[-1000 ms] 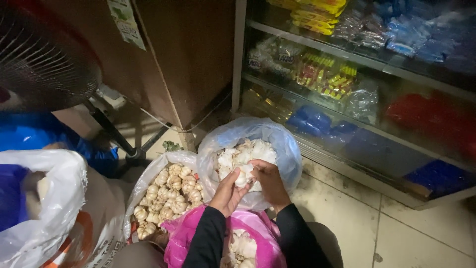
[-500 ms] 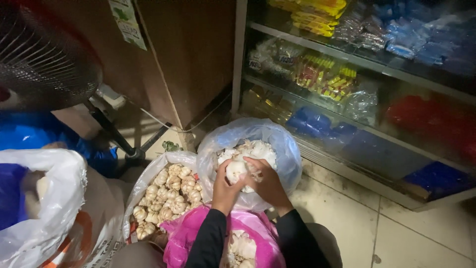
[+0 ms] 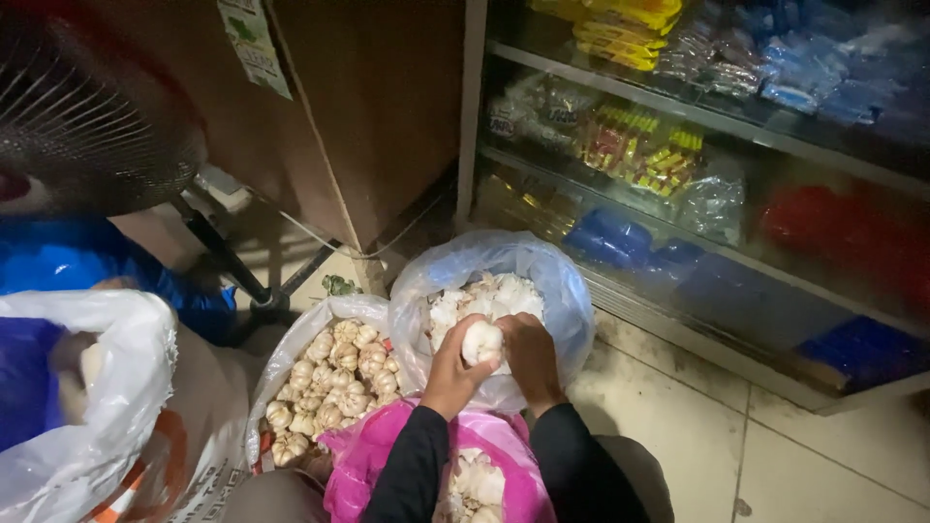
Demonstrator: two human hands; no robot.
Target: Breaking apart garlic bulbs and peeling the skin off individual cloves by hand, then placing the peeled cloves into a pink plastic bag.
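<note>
Hands: our left hand [image 3: 448,371] and right hand [image 3: 530,356] both grip one white papery garlic bulb [image 3: 481,341], fingers curled around it.
Bulb location: at the mouth of the thin clear-blue plastic bag [image 3: 572,300], which holds pale peeled cloves.
9 o'clock: white crinkled sack [image 3: 281,363] of knobbly tan bulbs.
6 o'clock: glossy pink plastic bag [image 3: 363,455] with more garlic.
2 o'clock: metal shelf [image 3: 717,116] of wrapped packets.

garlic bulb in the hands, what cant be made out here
Head view only:
- Garlic bulb: underside hidden by left hand and right hand.
- Pink bag: bottom cut off by the frame edge, middle covered by the sleeves.
- Clear bag: contents a pale, unclear pile.
- Shelf packets: blurred.
</note>
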